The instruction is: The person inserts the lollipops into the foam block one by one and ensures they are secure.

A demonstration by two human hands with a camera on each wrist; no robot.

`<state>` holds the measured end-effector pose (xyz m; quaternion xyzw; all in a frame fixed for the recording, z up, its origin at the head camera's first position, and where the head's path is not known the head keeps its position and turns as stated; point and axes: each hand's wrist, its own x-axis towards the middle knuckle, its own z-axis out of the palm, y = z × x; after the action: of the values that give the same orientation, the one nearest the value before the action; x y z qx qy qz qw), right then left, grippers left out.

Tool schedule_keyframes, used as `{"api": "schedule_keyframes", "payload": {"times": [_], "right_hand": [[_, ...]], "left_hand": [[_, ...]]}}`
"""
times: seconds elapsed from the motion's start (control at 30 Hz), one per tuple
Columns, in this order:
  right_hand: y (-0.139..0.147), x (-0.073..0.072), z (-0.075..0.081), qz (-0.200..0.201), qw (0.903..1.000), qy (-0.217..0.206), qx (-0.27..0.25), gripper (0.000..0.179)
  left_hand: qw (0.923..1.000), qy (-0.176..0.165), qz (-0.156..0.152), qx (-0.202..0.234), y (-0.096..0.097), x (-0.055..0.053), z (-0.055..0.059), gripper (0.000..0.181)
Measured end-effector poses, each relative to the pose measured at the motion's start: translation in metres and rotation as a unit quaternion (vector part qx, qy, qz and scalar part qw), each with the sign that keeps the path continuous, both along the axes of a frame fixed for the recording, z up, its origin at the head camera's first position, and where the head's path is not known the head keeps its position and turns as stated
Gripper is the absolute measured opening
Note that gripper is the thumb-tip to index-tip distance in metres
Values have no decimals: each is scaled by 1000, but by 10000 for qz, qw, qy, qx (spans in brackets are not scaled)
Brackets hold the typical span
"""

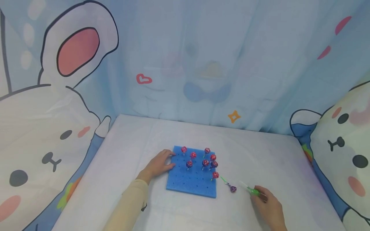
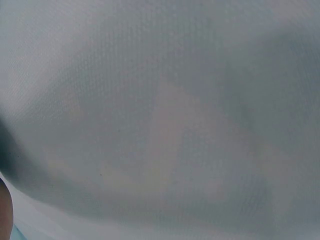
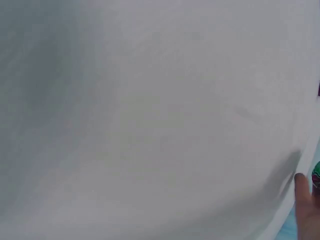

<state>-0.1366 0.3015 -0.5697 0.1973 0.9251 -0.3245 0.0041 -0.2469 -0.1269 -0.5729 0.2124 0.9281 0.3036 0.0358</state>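
A blue foam board (image 1: 185, 183) with rows of small holes lies on the white-covered table. Several wrapped lollipops, among them a red one (image 1: 184, 149) and a purple one (image 1: 189, 164), stand upright on their sticks in its back and right parts. My left hand (image 1: 158, 164) rests at the board's left edge, fingertips touching it. To the right of the board, my right hand (image 1: 269, 207) holds a green-wrapped lollipop (image 1: 253, 191) by its head end, the pale stick pointing left. The right wrist view catches only my fingers (image 3: 303, 205) and the lollipop's wrapper (image 3: 316, 175) at its edge.
A loose purple lollipop (image 1: 233, 189) with a green stick lies on the table (image 1: 254, 154) between the board and my right hand. Behind the table hangs a blue curtain (image 1: 173, 106) with cartoon prints. White cloth fills most of both wrist views.
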Motion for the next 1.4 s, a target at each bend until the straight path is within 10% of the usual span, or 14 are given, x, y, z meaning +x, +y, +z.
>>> {"api": "schedule_keyframes", "payload": {"times": [0.47, 0.87, 1.07, 1.4], "right_hand": [[-64, -1, 54, 101, 9783, 1491, -1438, 45], [-127, -8, 65, 1203, 9405, 2007, -2466, 30], [-153, -12, 62, 1673, 9131, 1589, -3363, 35], [-180, -19, 42, 1471, 9210, 988, -3469, 35]], "left_hand": [[10000, 3, 58, 7, -1, 6, 3, 44], [10000, 18, 23, 31, 0, 2, 1, 45], [10000, 86, 19, 27, 0, 1, 2, 45], [9999, 108, -28, 62, 0, 0, 0, 44]]}}
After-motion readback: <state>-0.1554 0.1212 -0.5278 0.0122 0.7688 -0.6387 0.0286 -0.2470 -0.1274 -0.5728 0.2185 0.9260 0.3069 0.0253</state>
